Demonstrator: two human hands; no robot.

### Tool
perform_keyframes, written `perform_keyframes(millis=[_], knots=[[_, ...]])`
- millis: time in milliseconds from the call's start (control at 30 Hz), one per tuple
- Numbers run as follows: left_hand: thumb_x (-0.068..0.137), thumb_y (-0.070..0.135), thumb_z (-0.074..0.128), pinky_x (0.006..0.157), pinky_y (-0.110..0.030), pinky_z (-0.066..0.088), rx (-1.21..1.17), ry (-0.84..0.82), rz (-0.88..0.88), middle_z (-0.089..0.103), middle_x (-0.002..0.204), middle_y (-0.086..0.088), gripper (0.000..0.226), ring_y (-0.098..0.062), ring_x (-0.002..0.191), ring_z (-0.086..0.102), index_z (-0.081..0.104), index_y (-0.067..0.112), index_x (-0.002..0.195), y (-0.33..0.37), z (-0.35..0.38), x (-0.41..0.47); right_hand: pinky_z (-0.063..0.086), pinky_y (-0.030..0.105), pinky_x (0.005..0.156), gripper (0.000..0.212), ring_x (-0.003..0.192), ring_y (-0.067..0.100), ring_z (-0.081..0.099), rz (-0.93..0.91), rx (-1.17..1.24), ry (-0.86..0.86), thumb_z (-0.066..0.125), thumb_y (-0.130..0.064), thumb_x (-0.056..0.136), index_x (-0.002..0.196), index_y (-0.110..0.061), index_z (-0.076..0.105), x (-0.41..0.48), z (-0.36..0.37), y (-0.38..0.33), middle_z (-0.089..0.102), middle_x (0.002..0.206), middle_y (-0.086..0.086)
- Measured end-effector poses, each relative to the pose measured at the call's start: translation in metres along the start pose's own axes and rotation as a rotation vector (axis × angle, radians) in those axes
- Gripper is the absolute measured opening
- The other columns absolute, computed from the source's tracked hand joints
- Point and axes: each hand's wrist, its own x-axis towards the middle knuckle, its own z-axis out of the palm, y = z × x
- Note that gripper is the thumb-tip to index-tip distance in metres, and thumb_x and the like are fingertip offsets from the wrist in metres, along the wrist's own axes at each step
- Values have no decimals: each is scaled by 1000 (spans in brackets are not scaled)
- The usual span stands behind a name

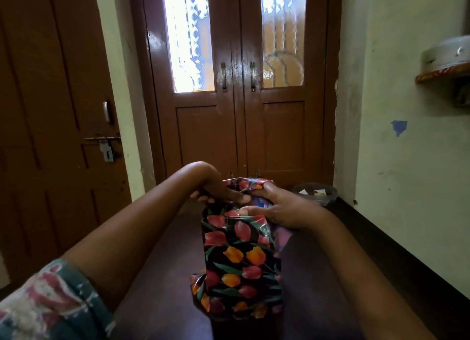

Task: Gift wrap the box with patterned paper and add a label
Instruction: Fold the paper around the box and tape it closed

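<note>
On the dark floor: we see the box lying lengthwise, pointing away toward the double door, with only a blue patch of it showing at the far end.
Paper: glossy black with red and orange tulips, wrapped round the length of the box and standing up loose at the far end.
Left hand: wrist bent down, fingers curled and pinching the loose paper at the far left corner.
Right hand: lies over the far right corner, thumb flat on the top face and fingers curled over the raised edge of the paper, gripping it.
Sleeve: patterned cloth on the left upper arm.
Bag: clear plastic, just beyond the right hand by the wall, with pale scraps inside (we cannot tell what they are).
Shelf: high on the right wall, bearing a metal tin whose contents are hidden.
</note>
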Motion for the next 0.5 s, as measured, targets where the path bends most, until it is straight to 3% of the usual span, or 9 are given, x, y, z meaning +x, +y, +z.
perform_keyframes(millis=[100,167,267,333,367,500], knots=[[83,55,55,44,-15,32,-236,122,40,50,62,2,43,-7,47,39,55,12,81,-26,5,-2,47,29,89,73,111,15,52,-5,24,-7,63,-39,81,141,-18,26,2,-1,1,48,126,0],[83,39,63,45,-14,34,-430,292,130,52,65,3,28,-6,50,43,55,13,78,-38,12,-9,49,29,90,74,113,15,52,-15,44,-16,64,-38,81,141,-18,26,3,-3,3,47,133,3],[82,26,66,55,-16,42,-658,539,446,57,73,4,14,-6,63,54,56,17,77,-42,32,-16,47,36,96,74,116,16,50,-48,20,-10,64,-44,78,139,-22,28,4,-1,7,46,135,2],[86,24,62,67,-21,50,-594,531,630,61,86,8,3,-4,78,60,63,26,87,-39,48,-19,44,40,100,72,119,17,47,-90,-39,-7,61,-49,78,138,-25,31,4,1,10,45,137,2],[87,22,60,73,-23,53,-534,528,683,62,94,10,11,-4,87,61,65,30,92,-39,54,-17,43,38,101,68,120,16,47,-114,-73,-6,57,-49,80,139,-26,31,3,1,11,44,139,2],[88,26,60,80,-19,52,-500,573,723,60,102,15,15,2,95,59,68,31,99,-43,63,-13,37,30,104,56,127,13,42,-287,-394,47,40,-47,92,143,-23,31,-1,4,13,41,144,1]])
